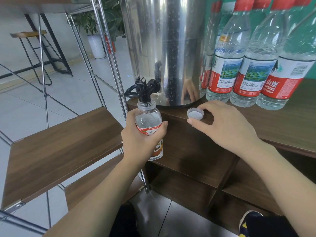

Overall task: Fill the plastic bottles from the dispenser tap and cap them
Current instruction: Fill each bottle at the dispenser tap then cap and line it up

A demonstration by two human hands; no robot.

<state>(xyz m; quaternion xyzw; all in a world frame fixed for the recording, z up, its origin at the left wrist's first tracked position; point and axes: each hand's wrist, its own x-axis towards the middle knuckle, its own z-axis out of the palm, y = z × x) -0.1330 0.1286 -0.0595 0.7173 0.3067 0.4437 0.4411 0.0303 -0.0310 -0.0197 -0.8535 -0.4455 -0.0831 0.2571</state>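
Head cam, near to far: L hand (142, 139) wraps round the small bottle (149, 127) at label height, thumb one side, fingers curled across the front. R hand (222, 124) sits on the wooden counter (282, 120) edge w/ thumb and index fingertips pinching the white cap (195, 113), open side up; other fingers loosely bent. Bottle hangs off the counter's front edge, mouth pushed up round the black tap (143, 90) spout of the steel dispenser (164, 48).

Step in hand, I'd say: filling. Can't tell if water is running; lever looks untouched, and neither hand is on it. To do it well: keep the neck snug and centred under the spout, hold steady, watch the level thru the clear shoulder, shut off before the neck floods. R hand prob needs to drop the cap to work the lever, then cap straight after.

Bottle's long axis is near vertical, mouth up, base down, top tipped a touch left. Behind, capped red-label bottles (256, 65) stand upright beside the dispenser.
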